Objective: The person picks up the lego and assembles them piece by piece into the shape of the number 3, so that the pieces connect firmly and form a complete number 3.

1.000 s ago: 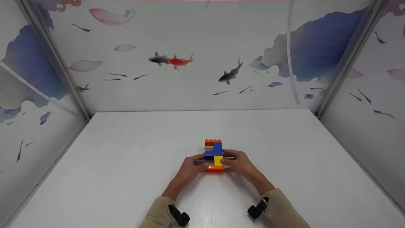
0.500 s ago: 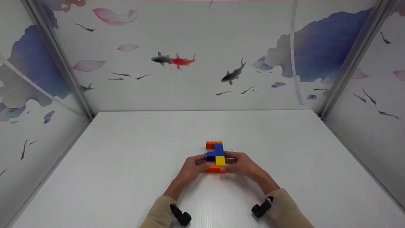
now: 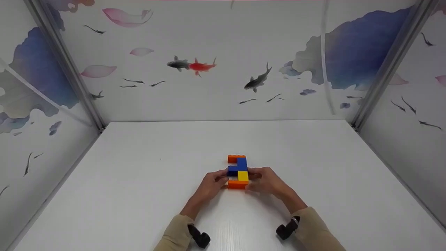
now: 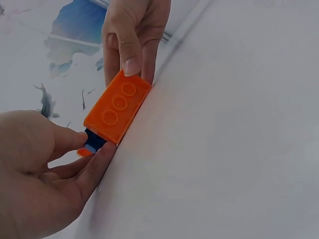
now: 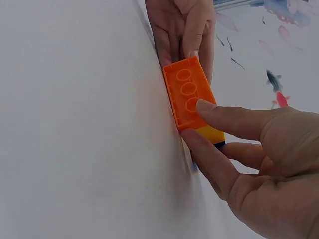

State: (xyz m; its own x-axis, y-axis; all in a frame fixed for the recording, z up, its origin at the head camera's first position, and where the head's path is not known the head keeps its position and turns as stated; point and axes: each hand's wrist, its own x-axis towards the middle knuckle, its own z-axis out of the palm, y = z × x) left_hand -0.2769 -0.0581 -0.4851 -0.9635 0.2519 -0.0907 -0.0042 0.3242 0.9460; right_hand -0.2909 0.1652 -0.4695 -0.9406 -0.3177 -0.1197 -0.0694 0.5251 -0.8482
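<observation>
Toy building bricks, joined into one piece, lie between both hands in the head view. An orange brick [image 3: 238, 185] forms the near end, with a yellow brick [image 3: 243, 176] behind it. Blue bricks [image 3: 241, 164] make up the middle, and another orange brick [image 3: 233, 160] ends the far side. My left hand [image 3: 210, 184] holds the left side, thumb and fingers around the dark blue brick [image 4: 93, 141] in the left wrist view. Holding the right side is my right hand [image 3: 267, 181]; its thumb [image 5: 205, 105] presses the near orange brick's hollow face in the right wrist view.
A white table [image 3: 139, 167] lies under the hands. White panels printed with fish, petals and blue shapes stand at the back [image 3: 209, 97] and both sides, with metal posts [image 3: 369, 73] at the corners. A black wrist camera [image 3: 287, 228] sits by each beige cuff.
My right thumb has slid from the yellow brick down to the near orange brick's right end. My left thumb has drawn back to that brick's left end. The bricks stay between both hands.
</observation>
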